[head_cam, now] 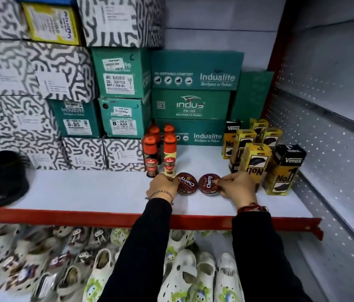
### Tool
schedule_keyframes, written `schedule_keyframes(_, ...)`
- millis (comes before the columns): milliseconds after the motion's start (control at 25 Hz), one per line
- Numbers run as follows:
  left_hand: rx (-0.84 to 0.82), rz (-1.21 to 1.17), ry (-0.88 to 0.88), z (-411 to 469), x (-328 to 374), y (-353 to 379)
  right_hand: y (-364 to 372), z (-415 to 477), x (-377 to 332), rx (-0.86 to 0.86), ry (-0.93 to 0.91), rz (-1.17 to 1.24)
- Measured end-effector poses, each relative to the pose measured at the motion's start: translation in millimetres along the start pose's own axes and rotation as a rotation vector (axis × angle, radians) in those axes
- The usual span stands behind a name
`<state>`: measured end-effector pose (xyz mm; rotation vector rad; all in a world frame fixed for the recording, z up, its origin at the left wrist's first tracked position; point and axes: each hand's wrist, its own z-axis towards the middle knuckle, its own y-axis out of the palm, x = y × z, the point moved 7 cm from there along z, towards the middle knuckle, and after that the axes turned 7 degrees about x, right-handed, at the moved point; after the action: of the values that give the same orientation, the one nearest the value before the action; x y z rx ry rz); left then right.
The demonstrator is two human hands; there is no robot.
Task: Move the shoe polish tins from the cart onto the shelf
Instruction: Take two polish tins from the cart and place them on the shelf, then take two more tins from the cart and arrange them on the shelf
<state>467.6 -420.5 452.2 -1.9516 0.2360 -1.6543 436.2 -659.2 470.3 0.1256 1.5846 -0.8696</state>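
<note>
Clogs (178, 277): nearest the camera, white with green prints, packed in rows on the level under the shelf.
Sleeves: black, both arms reach over the shelf's red front edge.
Shelf (80, 192): white board, red lip, grey perforated panel at the right side.
Left tin (186, 184): round, dark red lid with "Cherry" lettering, flat on the shelf near its front, just beside the other tin.
Right tin (209, 184): same look, also flat on the shelf.
Left hand (163, 186): fingers closed on the left tin's left edge; beaded bracelet at the wrist.
Right hand (238, 186): fingers pinched on the right tin's right edge; red thread at the wrist.
Bottles (161, 151): four polish bottles with orange caps, upright just behind the left tin.
Yellow boxes (263, 158): "Venus" cartons, close behind and right of the right tin.
Green boxes (193, 97): shoe boxes stacked behind the tins.
Patterned boxes (30, 70): black-and-white, stacked far left of the tins.
Black shoes (2, 177): well left of the tins, blurred.
</note>
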Motion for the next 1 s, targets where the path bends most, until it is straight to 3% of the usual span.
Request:
schedule_keyframes(200,0.160,0.408,0.077,-1.4,10.5,-2.8,-6.6,-9.8,-19.9,0.096,-0.152,-0.333)
schedule_keyframes(440,0.330,0.448,0.208,-12.6,17.9,-19.9,-3.1,-25.2,-42.2,0.147,-0.372,-0.270)
schedule_keyframes(640,0.548,0.428,0.357,-44.9,30.1,-69.3,18.5,-56.7,-85.4,-0.035,-0.707,-0.279)
schedule_keyframes(800,0.653,0.405,0.439,-66.9,23.0,-113.9,41.5,-99.7,-119.7,-0.065,-0.969,-0.302)
schedule_keyframes(1000,0.852,0.522,0.332,-111.9,-22.9,-188.3,93.0,-176.7,-149.3,-0.253,-1.134,-0.188)
